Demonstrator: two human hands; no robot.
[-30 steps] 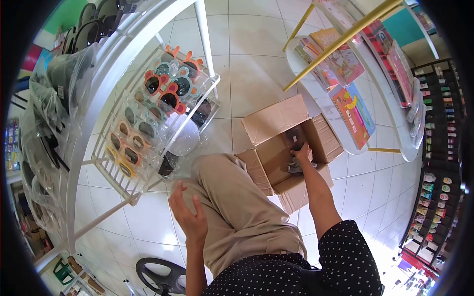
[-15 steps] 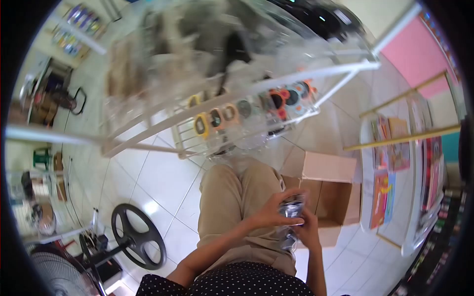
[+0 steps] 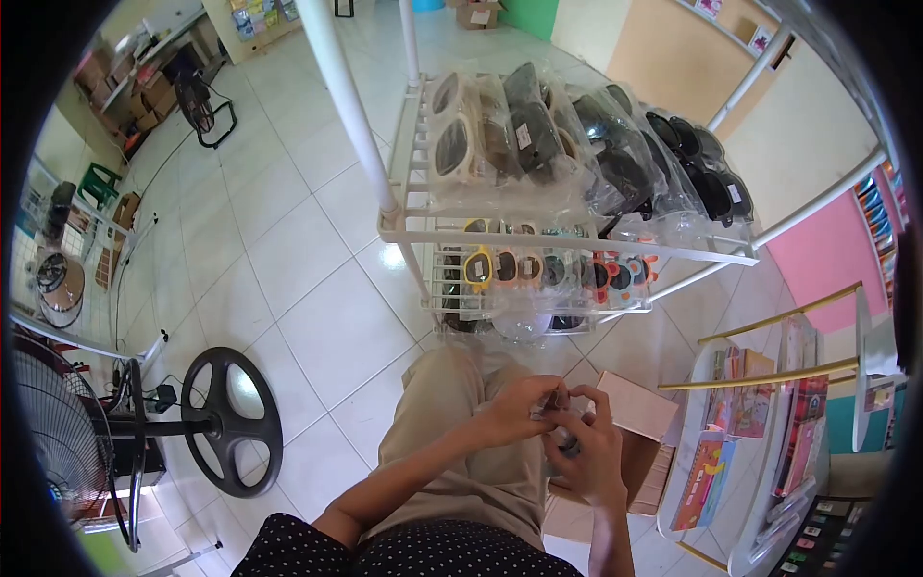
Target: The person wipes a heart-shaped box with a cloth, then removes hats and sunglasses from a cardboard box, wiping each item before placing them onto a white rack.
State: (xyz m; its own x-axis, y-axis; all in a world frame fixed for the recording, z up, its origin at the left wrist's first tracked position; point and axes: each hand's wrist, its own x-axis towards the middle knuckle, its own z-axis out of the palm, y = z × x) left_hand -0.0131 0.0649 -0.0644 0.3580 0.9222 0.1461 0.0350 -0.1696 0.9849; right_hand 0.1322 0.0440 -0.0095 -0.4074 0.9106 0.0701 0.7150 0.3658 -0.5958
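My left hand (image 3: 521, 412) and my right hand (image 3: 588, 454) meet above my lap, both closed on a small dark item in clear plastic (image 3: 569, 442). It looks like a pair of wrapped sunglasses, though my fingers hide most of it. In front of me, a white wire rack (image 3: 394, 226) carries plastic-wrapped sunglasses (image 3: 538, 139) on its upper shelf. Smaller, colourful sunglasses (image 3: 529, 269) line the shelf below. Beside my right hand, an open cardboard box (image 3: 639, 409) rests on the floor.
To the left stand a fan (image 3: 53, 423) and its black round base (image 3: 231, 423). A shelf unit with gold rails (image 3: 769, 380) and books (image 3: 702, 481) is on the right. White tiles (image 3: 298, 288) cover the floor.
The camera view has shifted, so the rack now shows sharply and farther off. My hands stay together around the wrapped item, which is now more covered by my fingers.
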